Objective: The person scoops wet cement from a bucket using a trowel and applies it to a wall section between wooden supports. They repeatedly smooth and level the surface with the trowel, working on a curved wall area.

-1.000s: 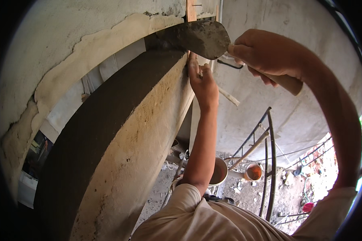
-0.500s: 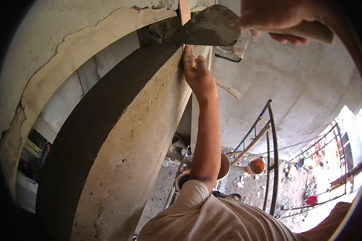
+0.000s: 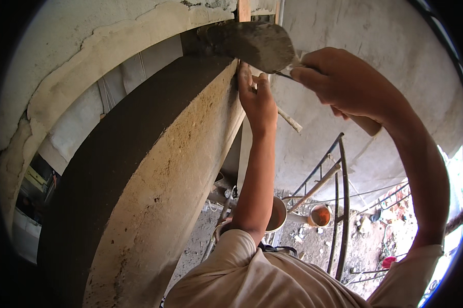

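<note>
My right hand point(image 3: 334, 84) grips a trowel point(image 3: 265, 46) by its wooden handle. The broad, mortar-smeared blade lies across the upper end of a dark, smooth band of wet-looking mortar point(image 3: 139, 113) on a curved concrete piece point(image 3: 159, 179). Just below the blade, my left hand point(image 3: 258, 100) is raised against that piece's edge, with fingers pointing up and thumb bent in. It appears to pinch a thin wooden strip point(image 3: 244, 10), which shows above the blade; the blade and my fingers hide the rest. Behind my left wrist a pale stick point(image 3: 290, 120) juts out.
Chipped plaster point(image 3: 62, 97) curves along the left. A grey wall point(image 3: 365, 31) rises at right. Below stand a metal frame point(image 3: 344, 205), a round bucket point(image 3: 277, 214) beside my left arm and an orange-lined bucket point(image 3: 320, 215). Rubble point(image 3: 365, 226) litters the ground.
My right hand and the trowel's handle have come down and left, tilting the blade. More of my right arm shows. My left hand stays at the edge, and the view has shifted slightly.
</note>
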Demonstrator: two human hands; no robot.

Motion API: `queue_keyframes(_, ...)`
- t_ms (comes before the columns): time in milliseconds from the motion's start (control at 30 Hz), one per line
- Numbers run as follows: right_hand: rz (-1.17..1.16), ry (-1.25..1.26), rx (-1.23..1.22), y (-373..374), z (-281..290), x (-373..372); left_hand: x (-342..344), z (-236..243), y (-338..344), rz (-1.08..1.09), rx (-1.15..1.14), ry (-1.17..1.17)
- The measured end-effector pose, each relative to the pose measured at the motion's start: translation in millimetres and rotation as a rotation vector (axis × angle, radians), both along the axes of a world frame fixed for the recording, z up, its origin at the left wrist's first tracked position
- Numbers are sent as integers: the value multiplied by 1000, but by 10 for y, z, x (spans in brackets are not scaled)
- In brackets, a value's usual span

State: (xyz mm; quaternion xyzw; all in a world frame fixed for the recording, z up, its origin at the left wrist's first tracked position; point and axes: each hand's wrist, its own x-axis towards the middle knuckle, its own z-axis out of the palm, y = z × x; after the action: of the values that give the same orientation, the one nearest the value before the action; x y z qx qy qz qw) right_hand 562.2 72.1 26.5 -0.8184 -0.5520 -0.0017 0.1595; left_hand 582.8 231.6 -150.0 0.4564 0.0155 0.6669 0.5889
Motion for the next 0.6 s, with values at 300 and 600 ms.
queue_keyframes(300, 260, -453, 186, 28, -446, 357, -95, 3, 32, -6, 88, 0)
queue_keyframes(600, -174, 100, 72, -493, -142, 82, -205, 73, 25, -3, 39, 68)
